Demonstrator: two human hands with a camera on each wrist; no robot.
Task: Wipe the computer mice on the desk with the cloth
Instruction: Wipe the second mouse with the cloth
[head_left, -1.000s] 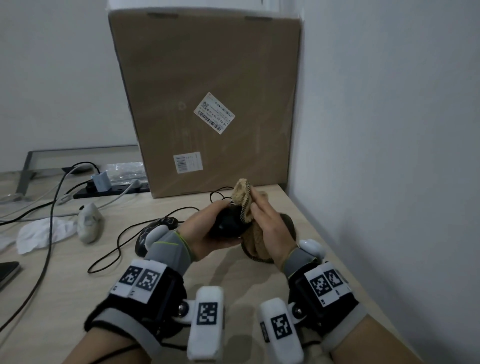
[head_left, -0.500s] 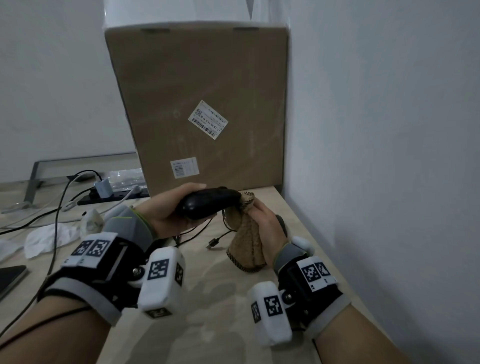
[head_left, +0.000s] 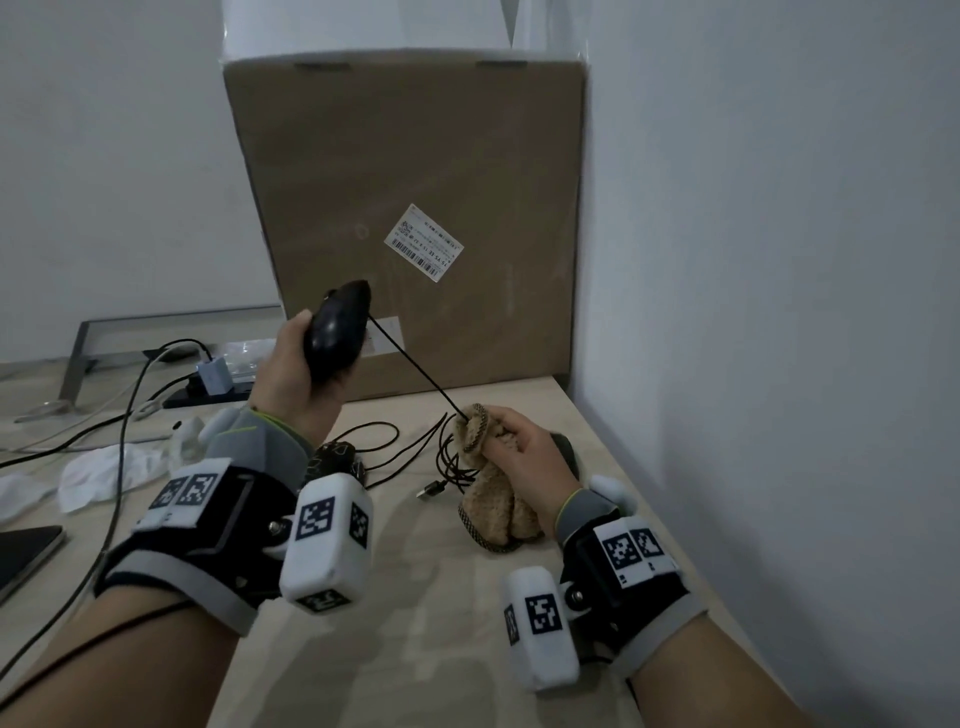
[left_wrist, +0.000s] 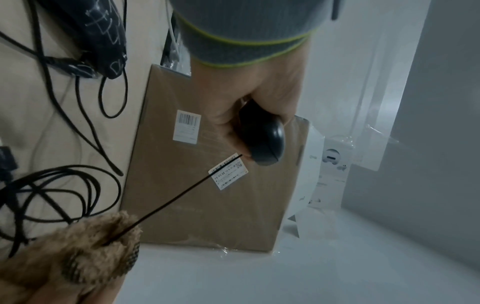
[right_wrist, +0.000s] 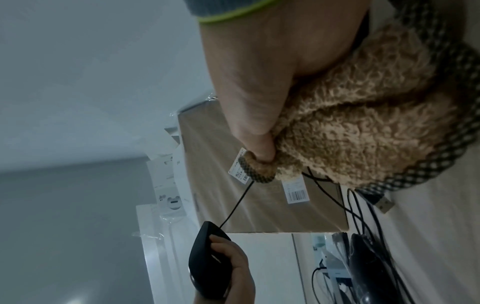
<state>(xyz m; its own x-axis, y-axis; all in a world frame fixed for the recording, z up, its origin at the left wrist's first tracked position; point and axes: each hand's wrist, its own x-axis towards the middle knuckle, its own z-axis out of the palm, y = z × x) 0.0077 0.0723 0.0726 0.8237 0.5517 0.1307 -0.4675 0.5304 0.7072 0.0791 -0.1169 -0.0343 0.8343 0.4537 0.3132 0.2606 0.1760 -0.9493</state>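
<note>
While the black mouse (head_left: 337, 332) is lifted well above the desk (head_left: 405, 597) in our left hand (head_left: 296, 374), fingers and thumb curled round its body, its cable (head_left: 410, 366) runs taut down into the tan cloth (head_left: 493, 499), which our right hand (head_left: 524, 452) pinches round the cord just above the desktop, thumb pressing the fleece closed. We judge that we are on the cord of this mouse now, drawing it through the cloth; whether the body is already clean we cannot tell from these views. A second, dark patterned mouse (head_left: 335, 457) lies on the desk behind our left wrist, a pale one (head_left: 187, 436) sits further left near a crumpled white tissue (head_left: 104, 473), and something dark (head_left: 563, 452) shows just behind our right hand, too hidden to name; these appear to be left to do. The rest of the cable lies in loops (head_left: 447, 457) with its plug (head_left: 431, 488) beside the cloth. A cardboard box (head_left: 415, 208) stands against the wall behind.

Against half a second ago, our left hand has raised the mouse from beside the cloth to well above it, so the cable, then slack, is now stretched straight; a second ago the cloth lay against the mouse itself
</note>
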